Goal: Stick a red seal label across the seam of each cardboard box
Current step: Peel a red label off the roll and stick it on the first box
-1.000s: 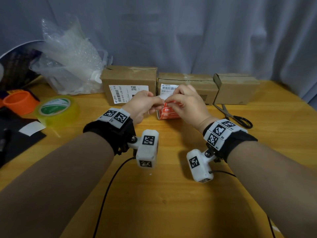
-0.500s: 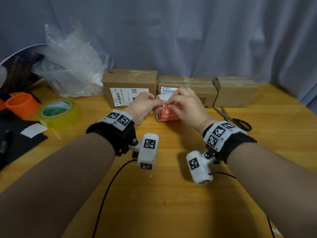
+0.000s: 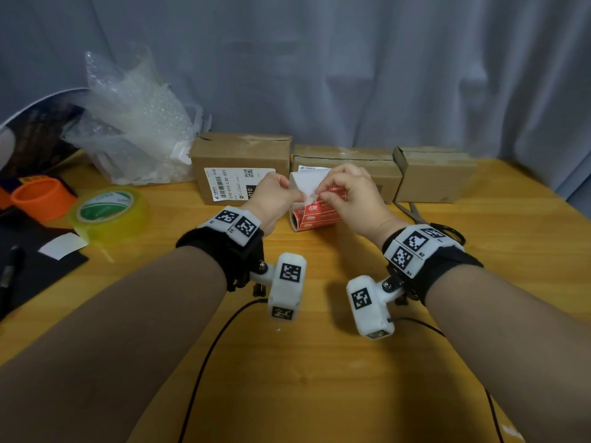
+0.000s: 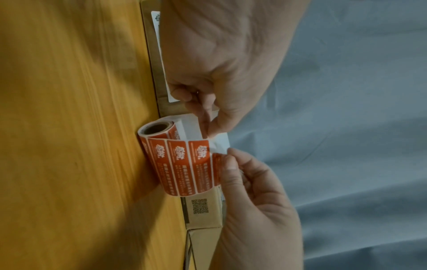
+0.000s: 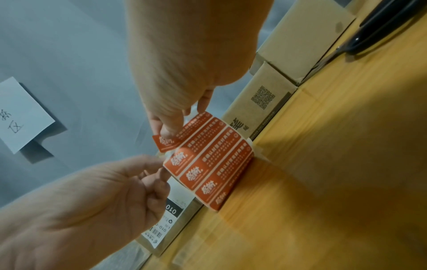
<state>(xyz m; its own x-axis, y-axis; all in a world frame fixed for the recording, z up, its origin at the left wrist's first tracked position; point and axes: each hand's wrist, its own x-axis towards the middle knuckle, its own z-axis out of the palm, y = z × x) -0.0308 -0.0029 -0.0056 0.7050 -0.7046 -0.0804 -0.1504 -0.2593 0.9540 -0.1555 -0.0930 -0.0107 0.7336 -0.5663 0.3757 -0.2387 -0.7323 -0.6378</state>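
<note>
Right hand [image 5: 175,102] grip pinching red label [image 5: 165,143], left hand [image 4: 221,76] pinching backing paper [image 4: 219,141].

Right hand [image 5: 175,87] pinching a half-peeled red label [image 5: 165,143] off the roll [image 5: 215,164].

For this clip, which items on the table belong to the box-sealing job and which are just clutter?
Part of the job:
- roll of red seal labels, its backing strip pinched by the left hand
- peeling label, pinched by the right hand
- three cardboard boxes

Lying about:
- scissors
- yellow tape roll
- orange ring
- bubble wrap
</note>
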